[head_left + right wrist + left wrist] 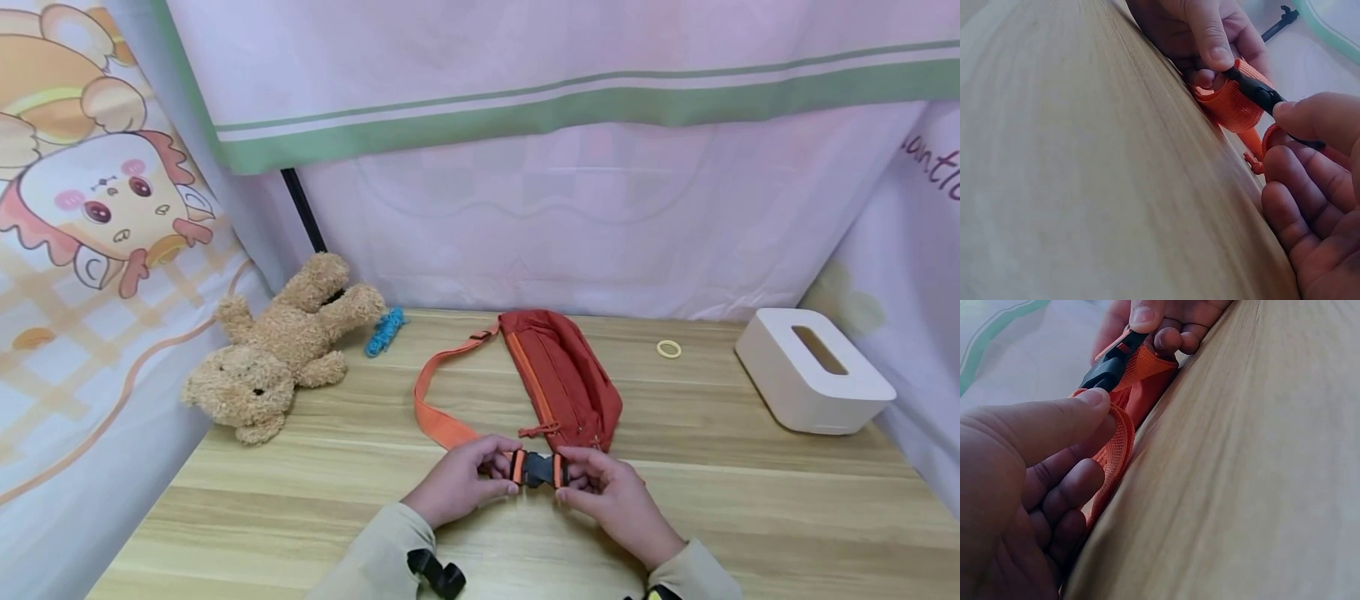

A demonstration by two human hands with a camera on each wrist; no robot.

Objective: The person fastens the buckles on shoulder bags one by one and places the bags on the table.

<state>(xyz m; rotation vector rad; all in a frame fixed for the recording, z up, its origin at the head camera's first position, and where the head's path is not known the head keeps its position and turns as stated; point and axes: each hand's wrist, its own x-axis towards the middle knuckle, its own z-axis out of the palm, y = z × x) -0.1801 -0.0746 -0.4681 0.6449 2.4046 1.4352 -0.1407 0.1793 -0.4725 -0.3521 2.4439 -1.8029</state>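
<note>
Buckle pinched by left hand and right hand; teddy bear in head view only.

Head view forward and down, close wrist views facing inward, sharing buckle

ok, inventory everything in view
buckle: 1, black, between hands
bag: 1, red, beyond buckle
strap: 1, orange, left of bag
teddy: 1, tan, table's left
cord: 1, blue, by teddy
ring: 1, yellow, right of bag
box: 1, white, table's right
pole: 1, black, behind teddy
cloths: several, pale, back and sides
table: 1, brown, underneath
wrist gear: 2, mostly black, cuffs
sleeves: 2, beige, front
left hand: 1, pinching buckle
right hand: 1, pinching buckle
</note>
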